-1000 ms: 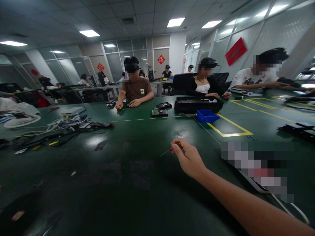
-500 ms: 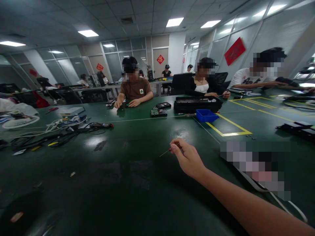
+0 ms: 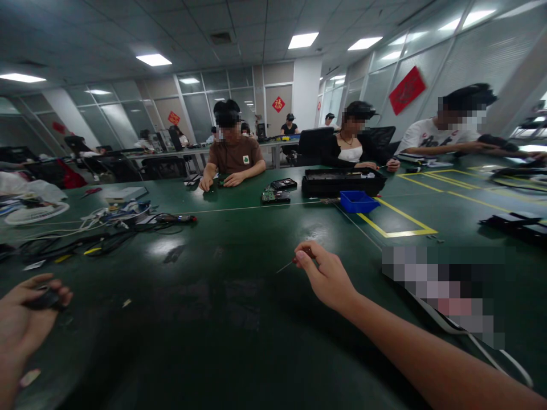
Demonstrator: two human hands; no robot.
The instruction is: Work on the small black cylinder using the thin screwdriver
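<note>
My right hand (image 3: 320, 270) is closed round the reddish handle of a thin screwdriver (image 3: 285, 266), whose metal shaft points down to the left above the green table (image 3: 192, 353). At the left edge, my left hand (image 3: 32, 313) has its fingers curled round a small dark object (image 3: 45, 298); what it is cannot be made out. The two hands are far apart.
Circuit boards and drives (image 3: 276, 197) lie mid-table beside a black tray (image 3: 343, 182) and a blue bin (image 3: 358, 201). Cables (image 3: 123, 230) are heaped on the left. Several people sit across the table. Dark parts (image 3: 515, 222) lie on the right.
My left hand has come into view at the left edge with the dark object in it. My right hand and the screwdriver have hardly moved.
</note>
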